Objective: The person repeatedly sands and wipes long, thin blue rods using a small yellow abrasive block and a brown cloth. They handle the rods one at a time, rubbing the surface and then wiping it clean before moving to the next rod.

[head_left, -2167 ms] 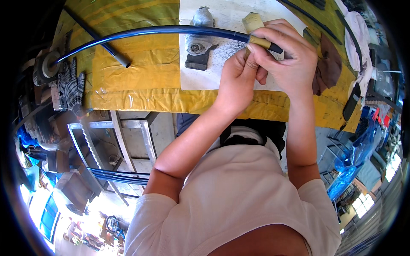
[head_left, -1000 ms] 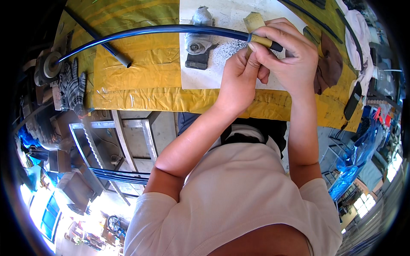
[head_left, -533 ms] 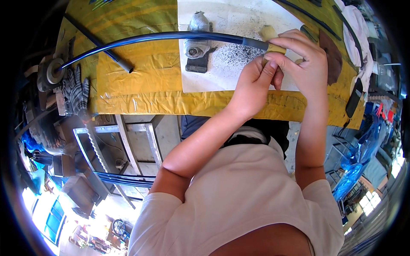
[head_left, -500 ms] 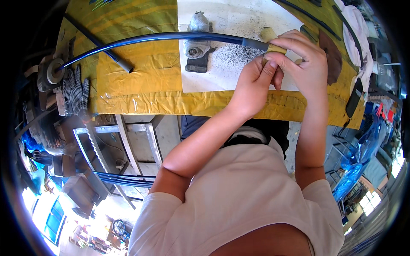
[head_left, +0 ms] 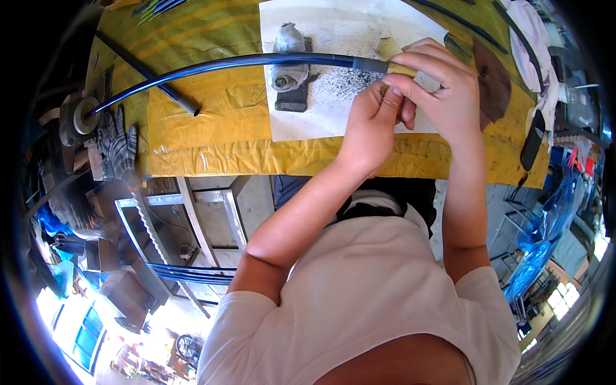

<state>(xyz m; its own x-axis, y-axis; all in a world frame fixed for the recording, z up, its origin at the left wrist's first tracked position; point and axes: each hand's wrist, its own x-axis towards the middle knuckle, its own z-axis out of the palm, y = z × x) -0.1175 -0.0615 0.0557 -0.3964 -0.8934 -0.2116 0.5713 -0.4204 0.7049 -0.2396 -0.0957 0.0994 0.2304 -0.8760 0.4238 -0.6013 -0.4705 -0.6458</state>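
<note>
Glossy dark-blue curved rod (head_left: 256, 59) has dull grey section (head_left: 371, 65); left hand (head_left: 371, 125) and right hand (head_left: 447, 90) pinch flat tan strip (head_left: 400, 69); work remaining unclear.

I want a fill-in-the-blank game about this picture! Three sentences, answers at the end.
1. Both the left hand and right hand are at the blue rod's ____ (left/right) end.
2. The rod passes ____ (over/under) the grey wrapped lump.
3. The sheet beneath the black specks is coloured ____.

Missing words: right; over; white.
</note>
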